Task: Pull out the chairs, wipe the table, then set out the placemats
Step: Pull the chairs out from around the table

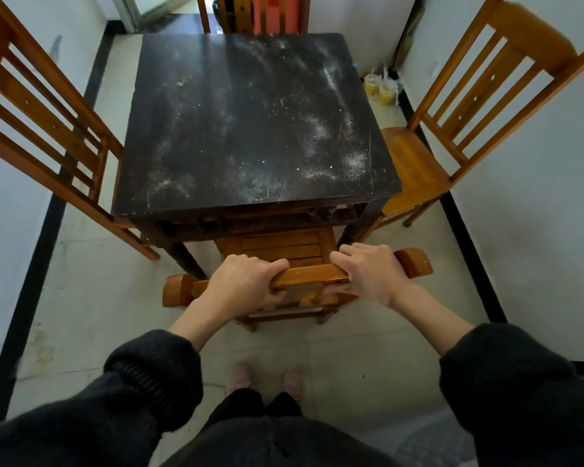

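I see my left hand and right hand both curled round the top rail of the orange-brown wooden slatted chair tucked under the dark, dusty square wooden surface.

A single wide-angle head-worn view looks forward and steeply down from above the person's own arms. It faces the dark square worktop from its near edge, close in. Walls and flanking chairs bow outward at the frame's sides.
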`<state>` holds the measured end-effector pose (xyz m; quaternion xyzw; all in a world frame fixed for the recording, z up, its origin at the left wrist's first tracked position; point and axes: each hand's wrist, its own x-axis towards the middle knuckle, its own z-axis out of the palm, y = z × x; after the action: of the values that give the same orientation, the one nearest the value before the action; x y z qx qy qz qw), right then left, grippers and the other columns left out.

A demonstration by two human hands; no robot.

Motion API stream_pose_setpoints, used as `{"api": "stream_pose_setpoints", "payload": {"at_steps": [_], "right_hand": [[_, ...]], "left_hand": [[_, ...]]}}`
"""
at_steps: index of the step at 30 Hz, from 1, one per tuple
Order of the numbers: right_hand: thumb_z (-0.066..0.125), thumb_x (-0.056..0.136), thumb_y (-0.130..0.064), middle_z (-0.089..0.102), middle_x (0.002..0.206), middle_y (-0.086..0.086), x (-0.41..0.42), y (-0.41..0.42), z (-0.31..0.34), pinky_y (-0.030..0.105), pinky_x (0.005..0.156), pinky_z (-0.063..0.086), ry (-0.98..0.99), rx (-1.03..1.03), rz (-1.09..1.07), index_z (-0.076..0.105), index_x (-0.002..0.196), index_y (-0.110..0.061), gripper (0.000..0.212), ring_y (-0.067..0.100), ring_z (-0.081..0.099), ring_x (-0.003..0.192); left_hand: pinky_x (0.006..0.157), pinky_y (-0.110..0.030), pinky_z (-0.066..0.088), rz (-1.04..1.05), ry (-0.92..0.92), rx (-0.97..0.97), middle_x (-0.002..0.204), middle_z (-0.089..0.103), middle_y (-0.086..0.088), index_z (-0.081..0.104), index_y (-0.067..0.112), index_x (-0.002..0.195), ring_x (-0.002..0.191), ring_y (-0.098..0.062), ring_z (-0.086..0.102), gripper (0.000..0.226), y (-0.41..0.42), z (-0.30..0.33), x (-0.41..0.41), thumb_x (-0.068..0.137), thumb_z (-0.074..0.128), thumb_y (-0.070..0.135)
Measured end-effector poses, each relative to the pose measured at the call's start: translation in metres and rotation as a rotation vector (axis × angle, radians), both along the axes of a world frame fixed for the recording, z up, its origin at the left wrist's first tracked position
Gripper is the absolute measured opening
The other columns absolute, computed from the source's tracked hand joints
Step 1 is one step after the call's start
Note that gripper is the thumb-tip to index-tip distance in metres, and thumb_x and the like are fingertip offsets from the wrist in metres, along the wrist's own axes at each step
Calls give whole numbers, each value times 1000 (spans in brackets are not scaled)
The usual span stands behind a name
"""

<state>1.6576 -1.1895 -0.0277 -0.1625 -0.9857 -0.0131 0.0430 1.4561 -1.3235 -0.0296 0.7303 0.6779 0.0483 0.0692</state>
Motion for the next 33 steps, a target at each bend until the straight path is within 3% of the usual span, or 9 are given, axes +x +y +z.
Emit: {"api": "stream_pose_setpoints", "payload": {"at_steps": [13, 18, 21, 24, 26, 29, 33], "right_hand": [[70, 67, -56, 57, 64, -3, -3, 5, 0, 22, 40, 32, 5, -21, -3, 46, 72, -19, 45, 16, 55, 52], [61, 73, -60, 56, 76, -5, -9, 4, -1, 24, 50, 31, -91, -89, -101, 37, 78, -24, 43, 14, 54, 66], [62, 72, -59, 56, 80, -4, -14, -2, 1, 24, 57, 34, -138, -104, -186, 46, 84, -23, 41, 14, 54, 71], [61, 75, -57, 50, 82, -8, -18, -4, 9, 25, 64, 35, -248, -210, -258, 52, 93, -25, 38, 14, 54, 78], [60, 75, -58, 51, 84, -11, -17, 1, 21, 22, 60, 36, -287, -394, -313, 54, 98, -29, 38, 12, 55, 81], [52, 77, -63, 58, 95, -14, 0, 13, 47, 22, 70, 45, -147, -560, -399, 57, 107, -31, 44, 6, 55, 87], [50, 87, -46, 63, 100, -8, 43, 43, 71, 27, 77, 47, 41, -581, -579, 60, 101, -26, 27, 12, 58, 91]], "left_hand": [[55, -21, 41, -16, 12, -33, 86, 66, 10, 48, 31, 111, 69, -11, 60, 30, 7, -2, -3, 88, 46, 51], [52, -17, 41, -37, -30, -58, 82, 63, 11, 50, 30, 109, 62, -6, 52, 29, 9, -2, -10, 88, 49, 50], [50, -16, 41, -40, -56, -63, 83, 61, 12, 49, 30, 108, 62, -6, 53, 29, 9, -4, -13, 87, 50, 50], [61, -21, 50, -36, -137, -185, 94, 61, 12, 45, 34, 114, 75, -8, 58, 41, 12, -1, -13, 84, 47, 61], [73, -25, 52, -5, -298, -371, 101, 59, 14, 43, 36, 122, 87, -9, 59, 54, 18, 7, -13, 81, 42, 70], [82, -24, 48, 58, -529, -444, 106, 56, 16, 45, 38, 126, 97, -6, 56, 51, 39, 26, -13, 83, 39, 66], [85, -25, 48, 37, -508, -328, 109, 61, 12, 49, 31, 126, 94, -5, 58, 35, 95, 55, 2, 94, 42, 44]]}}
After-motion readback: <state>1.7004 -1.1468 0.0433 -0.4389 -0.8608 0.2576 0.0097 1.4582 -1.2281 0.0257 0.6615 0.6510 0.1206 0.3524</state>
